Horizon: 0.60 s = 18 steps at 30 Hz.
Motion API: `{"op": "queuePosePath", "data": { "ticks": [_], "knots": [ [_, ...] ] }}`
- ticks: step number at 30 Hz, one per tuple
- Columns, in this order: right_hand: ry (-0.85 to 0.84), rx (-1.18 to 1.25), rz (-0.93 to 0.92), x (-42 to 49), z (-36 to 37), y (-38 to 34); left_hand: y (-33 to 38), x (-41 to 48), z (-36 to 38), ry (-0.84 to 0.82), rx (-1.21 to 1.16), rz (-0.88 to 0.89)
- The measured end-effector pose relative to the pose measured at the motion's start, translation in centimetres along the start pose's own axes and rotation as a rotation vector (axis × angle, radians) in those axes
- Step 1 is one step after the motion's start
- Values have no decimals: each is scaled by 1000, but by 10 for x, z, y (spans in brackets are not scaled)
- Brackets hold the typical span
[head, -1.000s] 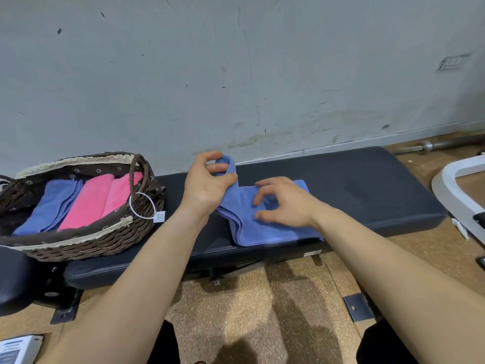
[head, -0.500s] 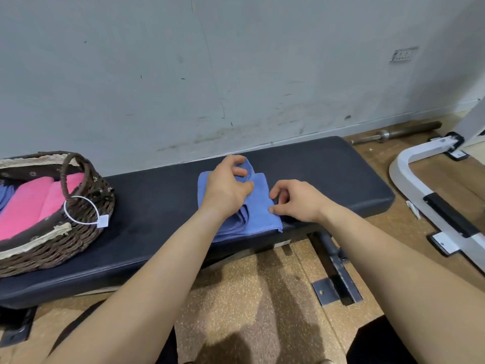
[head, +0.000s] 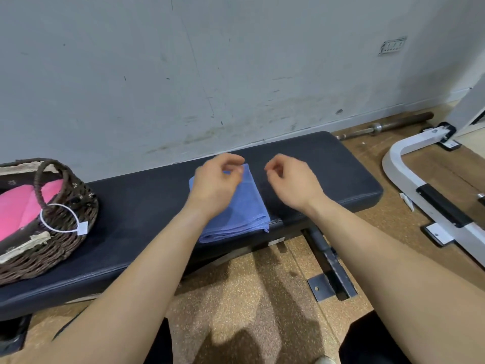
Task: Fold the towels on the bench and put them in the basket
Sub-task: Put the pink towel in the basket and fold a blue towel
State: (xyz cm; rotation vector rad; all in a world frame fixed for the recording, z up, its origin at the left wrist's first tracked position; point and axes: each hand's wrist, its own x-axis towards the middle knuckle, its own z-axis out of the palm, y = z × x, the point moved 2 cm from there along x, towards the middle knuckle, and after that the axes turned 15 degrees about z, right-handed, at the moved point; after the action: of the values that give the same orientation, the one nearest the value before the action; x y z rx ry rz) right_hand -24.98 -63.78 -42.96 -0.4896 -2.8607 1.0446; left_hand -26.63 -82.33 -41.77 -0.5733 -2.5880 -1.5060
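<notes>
Folded blue towel (head: 241, 214) lies flat on the dark surface (head: 144, 206). Left hand (head: 214, 187) has curled fingers over its far edge, grip unclear; right hand (head: 294, 182) has loosely curled fingers, empty. Basket (head: 68, 232) stands at the left.

Head camera looks down and forward, close over the bench (head: 147, 206), facing the wall (head: 236, 61)

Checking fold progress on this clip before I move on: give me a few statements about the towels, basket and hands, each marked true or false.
1. The blue towel lies folded on the bench. True.
2. The right hand grips the blue towel. False: it is beside the towel, over the bench, fingers loosely curled and holding nothing.
3. Pink towels lie in the basket. True.
4. The basket stands on the floor. False: it stands on the bench.
</notes>
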Motion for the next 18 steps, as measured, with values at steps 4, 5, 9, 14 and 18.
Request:
{"op": "queuePosePath", "data": {
  "ticks": [4, 5, 9, 14, 18],
  "knots": [
    [72, -99, -277, -19, 17, -43, -10, -13, -35, 51, 470, 128],
    [37, -176, -337, -24, 26, -51, -17, -16, -37, 11, 522, 152],
    [-146, -486, -380, -26, 50, -49, -47, -27, -33, -184, 596, 203],
    [-333, -620, -244, -16, 62, -15, -60, -32, -32, -292, 659, 178],
    [-350, -574, -215, -17, 66, -8, -67, -36, -30, -439, 708, 119]
  ]
}}
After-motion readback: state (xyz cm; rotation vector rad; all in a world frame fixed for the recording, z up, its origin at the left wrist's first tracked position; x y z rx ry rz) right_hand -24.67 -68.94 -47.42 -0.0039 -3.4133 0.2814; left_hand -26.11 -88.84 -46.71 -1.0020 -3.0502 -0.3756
